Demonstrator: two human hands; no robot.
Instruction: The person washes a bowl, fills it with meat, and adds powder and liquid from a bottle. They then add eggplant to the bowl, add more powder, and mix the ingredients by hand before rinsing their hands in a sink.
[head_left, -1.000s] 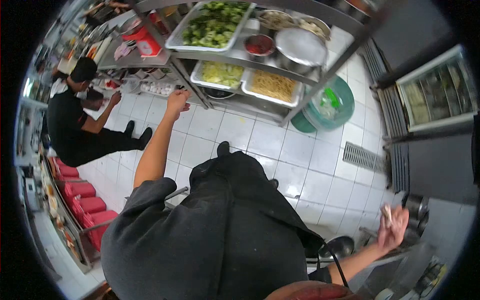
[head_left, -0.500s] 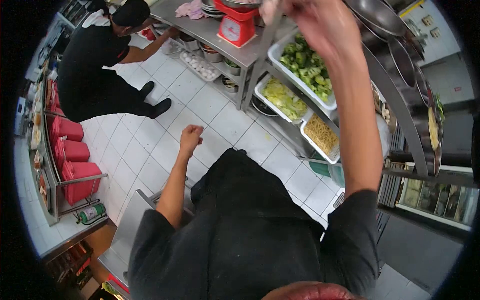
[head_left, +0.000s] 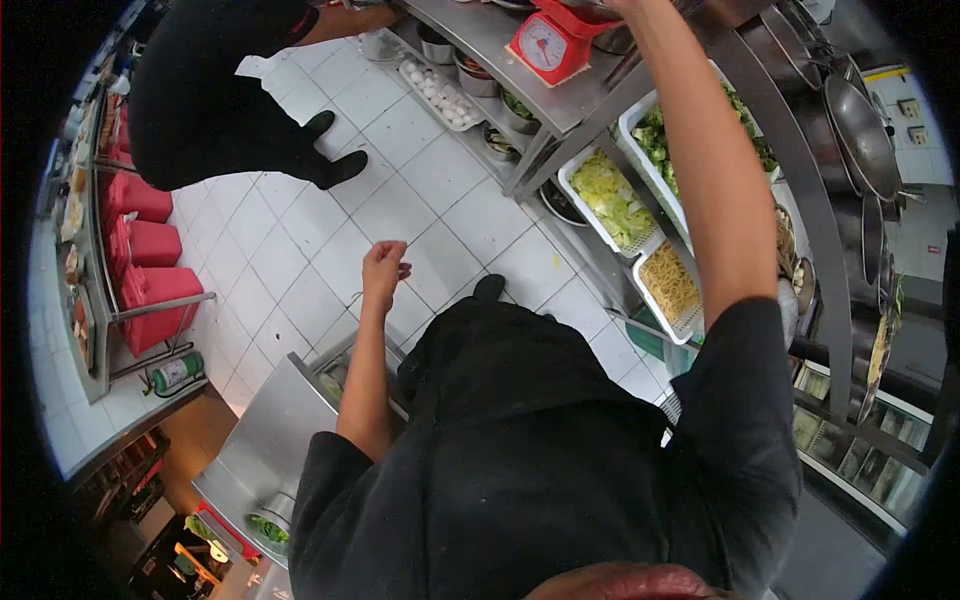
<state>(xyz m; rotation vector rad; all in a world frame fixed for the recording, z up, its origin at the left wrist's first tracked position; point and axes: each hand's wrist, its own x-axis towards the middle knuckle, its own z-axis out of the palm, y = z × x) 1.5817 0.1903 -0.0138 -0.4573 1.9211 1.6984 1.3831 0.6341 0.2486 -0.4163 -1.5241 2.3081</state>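
Observation:
My left hand (head_left: 384,275) hangs over the tiled floor, its fingers loosely bent and nothing seen in them. My right arm stretches up past the shelves, and only the base of my right hand (head_left: 628,6) shows at the top edge; its fingers are out of sight. Close to that hand stands a red dial scale (head_left: 548,45) on the steel table (head_left: 470,38). Below my right forearm are a white basket of broccoli (head_left: 652,140), one of chopped lettuce (head_left: 612,205) and one of noodles (head_left: 668,285).
Another person in black (head_left: 215,100) stands at the upper left. A tray of eggs (head_left: 440,97) and metal pots sit under the table. Pans (head_left: 862,135) hang at the right. Red bins (head_left: 158,305) and a green cylinder (head_left: 176,373) line the left; a steel counter (head_left: 265,440) is beside me.
My right hand has gone up, mostly out of view, near the scale. The view has shifted, so the shelves and table sit further right. My left hand stays low with loosely bent fingers.

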